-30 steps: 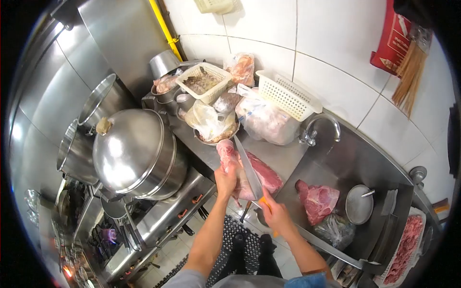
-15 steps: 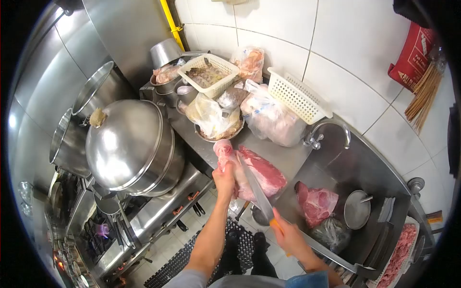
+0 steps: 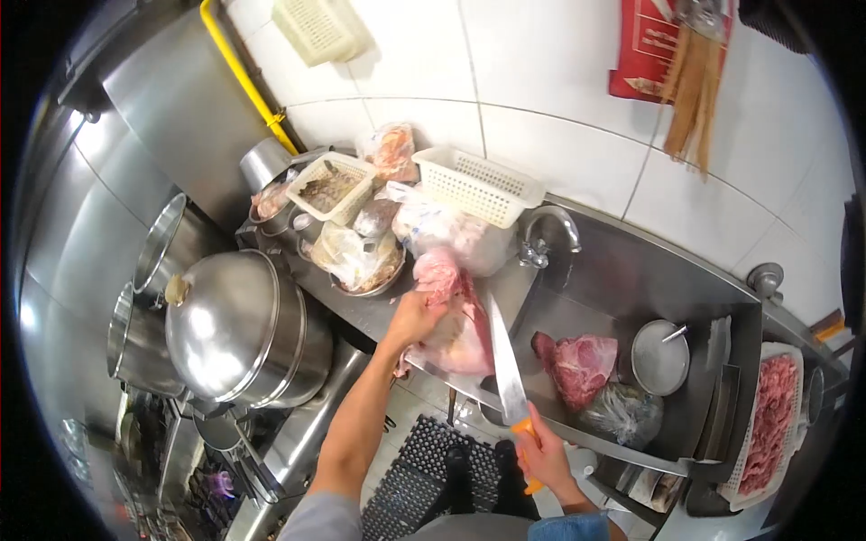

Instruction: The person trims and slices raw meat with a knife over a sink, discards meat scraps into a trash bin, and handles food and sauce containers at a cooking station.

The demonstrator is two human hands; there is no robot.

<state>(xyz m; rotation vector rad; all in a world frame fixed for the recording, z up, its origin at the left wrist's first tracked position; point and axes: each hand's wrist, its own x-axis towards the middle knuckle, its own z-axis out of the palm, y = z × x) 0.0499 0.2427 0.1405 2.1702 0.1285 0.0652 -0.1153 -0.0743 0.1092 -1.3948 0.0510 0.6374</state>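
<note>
A large piece of raw meat (image 3: 458,338) lies on the steel counter, at the left side of the sink. My left hand (image 3: 417,316) is closed on its upper left part, where a paler end sticks up past the fingers. In my right hand (image 3: 544,451) is the orange handle of a long knife (image 3: 507,365). The blade points up and away, along the right side of the meat. Whether its edge touches the meat is unclear.
The sink (image 3: 595,311) holds another meat piece (image 3: 580,368), a plastic bag (image 3: 624,413) and a round metal bowl (image 3: 659,357). A basket of meat strips (image 3: 769,424) stands right. Bagged food (image 3: 456,225) and baskets line the wall; a big lidded pot (image 3: 236,329) stands left.
The camera view has shifted. My left hand has turned the meat, lifting its paler end over the redder part. The knife has moved from across the meat to its right side.
</note>
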